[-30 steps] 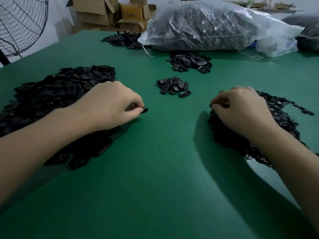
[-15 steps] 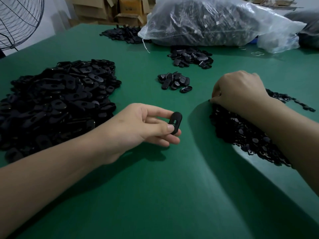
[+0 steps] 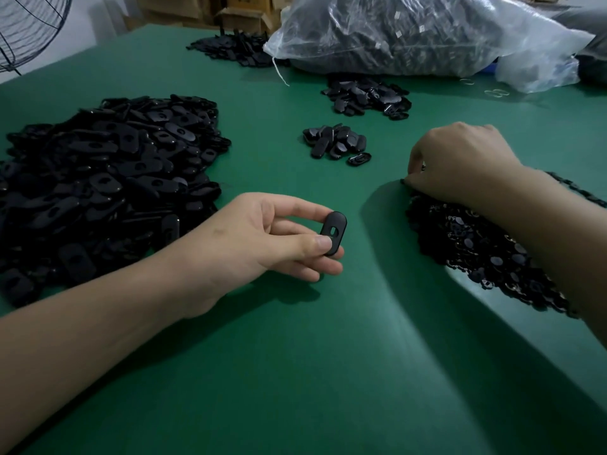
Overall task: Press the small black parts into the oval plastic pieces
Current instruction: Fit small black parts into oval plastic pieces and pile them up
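Observation:
My left hand [image 3: 262,238] pinches one black oval plastic piece [image 3: 333,232] with a slot in its middle, held upright above the green table [image 3: 295,372]. A large heap of the same oval pieces [image 3: 105,178] lies to its left. My right hand [image 3: 460,162] rests with curled fingers on the near-left edge of a pile of small black parts [image 3: 486,254] at the right; its fingertips are at the parts, and what they hold is hidden.
A small group of pieces [image 3: 335,141] lies at the table's middle, with another pile [image 3: 364,96] behind it and a third [image 3: 230,49] far back. A big clear bag of parts [image 3: 410,31], cardboard boxes [image 3: 243,18] and a fan [image 3: 29,24] line the far side.
My left hand left the oval heap with one piece and moved to the table's middle, turning palm up. My right hand stayed at the small parts pile, shifting slightly.

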